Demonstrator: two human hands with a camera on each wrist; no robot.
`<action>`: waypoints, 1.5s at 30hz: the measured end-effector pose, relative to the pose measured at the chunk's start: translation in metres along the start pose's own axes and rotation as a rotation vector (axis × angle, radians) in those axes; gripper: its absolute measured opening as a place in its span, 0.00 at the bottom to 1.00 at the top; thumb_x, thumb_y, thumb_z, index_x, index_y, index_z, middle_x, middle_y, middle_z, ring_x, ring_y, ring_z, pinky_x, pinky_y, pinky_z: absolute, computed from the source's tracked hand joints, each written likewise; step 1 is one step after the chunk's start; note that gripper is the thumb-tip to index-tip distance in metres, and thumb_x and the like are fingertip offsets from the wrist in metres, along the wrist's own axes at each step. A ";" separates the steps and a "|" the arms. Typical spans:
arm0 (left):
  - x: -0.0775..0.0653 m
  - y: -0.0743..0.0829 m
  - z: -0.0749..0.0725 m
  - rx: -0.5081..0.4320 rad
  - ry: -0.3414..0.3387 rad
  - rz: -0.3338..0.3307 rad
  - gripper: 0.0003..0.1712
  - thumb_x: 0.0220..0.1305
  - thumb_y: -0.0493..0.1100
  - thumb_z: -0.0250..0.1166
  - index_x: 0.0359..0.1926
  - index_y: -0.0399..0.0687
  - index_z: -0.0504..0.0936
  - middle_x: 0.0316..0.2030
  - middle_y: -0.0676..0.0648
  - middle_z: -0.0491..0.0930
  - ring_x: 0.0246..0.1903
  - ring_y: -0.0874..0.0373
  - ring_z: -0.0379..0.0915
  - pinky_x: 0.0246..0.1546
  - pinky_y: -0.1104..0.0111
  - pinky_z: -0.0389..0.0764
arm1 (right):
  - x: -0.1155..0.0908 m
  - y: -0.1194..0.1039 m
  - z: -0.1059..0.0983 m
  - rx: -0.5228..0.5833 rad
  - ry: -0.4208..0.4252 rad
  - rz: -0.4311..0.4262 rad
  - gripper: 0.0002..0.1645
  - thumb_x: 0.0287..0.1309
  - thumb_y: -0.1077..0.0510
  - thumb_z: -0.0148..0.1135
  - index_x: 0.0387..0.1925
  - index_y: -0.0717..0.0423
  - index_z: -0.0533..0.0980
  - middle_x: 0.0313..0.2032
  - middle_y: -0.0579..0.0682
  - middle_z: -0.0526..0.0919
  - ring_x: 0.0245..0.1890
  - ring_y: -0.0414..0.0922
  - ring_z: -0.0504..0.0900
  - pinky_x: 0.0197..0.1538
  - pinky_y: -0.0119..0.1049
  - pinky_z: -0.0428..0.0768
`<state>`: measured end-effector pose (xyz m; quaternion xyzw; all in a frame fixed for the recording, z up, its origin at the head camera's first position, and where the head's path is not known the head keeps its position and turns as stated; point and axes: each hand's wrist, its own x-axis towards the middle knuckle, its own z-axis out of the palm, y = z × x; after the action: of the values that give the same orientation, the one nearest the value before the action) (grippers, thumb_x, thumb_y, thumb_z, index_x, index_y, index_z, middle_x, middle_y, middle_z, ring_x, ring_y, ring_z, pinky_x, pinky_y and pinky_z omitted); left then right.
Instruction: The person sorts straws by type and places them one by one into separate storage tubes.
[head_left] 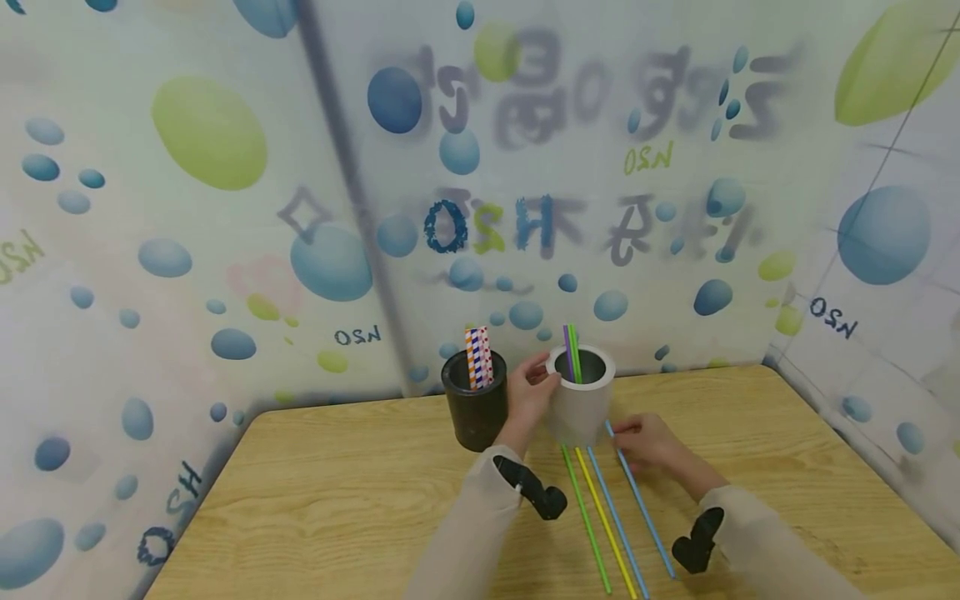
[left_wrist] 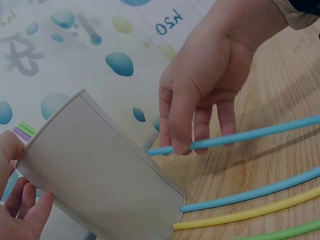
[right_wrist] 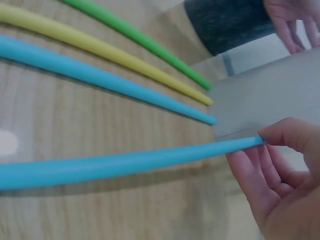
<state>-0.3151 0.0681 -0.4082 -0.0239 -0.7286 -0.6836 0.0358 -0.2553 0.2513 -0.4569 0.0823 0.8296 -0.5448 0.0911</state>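
A light grey cup [head_left: 581, 408] stands at the back of the table with one purple straw [head_left: 567, 354] and green straws in it. My left hand [head_left: 531, 400] grips this cup by its left side near the rim, thumb and fingers touching it. With thumb and fingertips my right hand [head_left: 651, 443] pinches a blue straw [right_wrist: 125, 162] near its far end, which is lifted a little beside the cup. Next to it lie a second blue straw [head_left: 617, 521], a yellow straw [head_left: 606, 523] and a green straw [head_left: 587, 521], their far ends close to the cup's base.
Left of the grey cup stands a black cup [head_left: 478, 412] holding several patterned straws [head_left: 478, 358]. The wooden table [head_left: 337, 483] meets a wall covering [head_left: 315, 208] printed with blue and green drops along its back edge.
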 end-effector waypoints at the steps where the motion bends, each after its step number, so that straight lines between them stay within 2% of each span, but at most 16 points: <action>1: 0.000 0.000 0.000 -0.002 0.001 -0.003 0.21 0.52 0.34 0.64 0.50 0.42 0.79 0.39 0.45 0.76 0.39 0.54 0.73 0.43 0.65 0.76 | -0.001 -0.002 -0.002 0.013 0.004 -0.013 0.19 0.54 0.65 0.57 0.46 0.73 0.71 0.35 0.57 0.77 0.32 0.45 0.76 0.27 0.39 0.80; 9: 0.000 0.000 0.001 -0.004 0.008 0.023 0.21 0.51 0.32 0.64 0.49 0.41 0.79 0.38 0.44 0.77 0.39 0.54 0.73 0.43 0.66 0.76 | -0.007 -0.025 -0.021 0.099 0.047 -0.133 0.21 0.57 0.65 0.55 0.49 0.76 0.68 0.35 0.58 0.78 0.31 0.44 0.78 0.30 0.44 0.81; 20: 0.000 0.000 0.000 -0.018 0.002 0.028 0.21 0.51 0.31 0.63 0.50 0.40 0.79 0.39 0.43 0.77 0.39 0.55 0.74 0.43 0.66 0.76 | -0.005 -0.062 -0.046 0.115 0.107 -0.264 0.21 0.58 0.64 0.55 0.49 0.76 0.67 0.33 0.54 0.74 0.31 0.41 0.78 0.32 0.43 0.81; 35: 0.000 0.000 -0.001 -0.016 -0.018 0.010 0.21 0.52 0.33 0.64 0.50 0.42 0.79 0.39 0.44 0.77 0.39 0.55 0.73 0.43 0.65 0.76 | 0.003 -0.128 -0.055 0.157 0.183 -0.413 0.23 0.57 0.63 0.57 0.52 0.74 0.66 0.35 0.55 0.72 0.30 0.37 0.76 0.32 0.41 0.81; 40: 0.000 0.000 -0.001 -0.001 -0.007 0.006 0.20 0.52 0.32 0.64 0.50 0.42 0.79 0.38 0.45 0.77 0.39 0.55 0.73 0.43 0.66 0.76 | 0.005 -0.151 -0.058 0.157 0.212 -0.461 0.22 0.58 0.62 0.56 0.51 0.72 0.67 0.37 0.54 0.71 0.33 0.40 0.76 0.34 0.40 0.81; 45: -0.001 0.001 -0.002 0.004 0.003 0.026 0.21 0.52 0.31 0.64 0.49 0.40 0.79 0.38 0.44 0.77 0.38 0.55 0.73 0.42 0.66 0.76 | 0.008 -0.172 -0.060 0.161 0.264 -0.510 0.21 0.58 0.62 0.57 0.50 0.70 0.69 0.35 0.51 0.72 0.34 0.43 0.77 0.31 0.36 0.81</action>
<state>-0.3138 0.0664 -0.4074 -0.0321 -0.7295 -0.6817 0.0457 -0.3070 0.2390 -0.2830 -0.0518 0.7822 -0.5987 -0.1644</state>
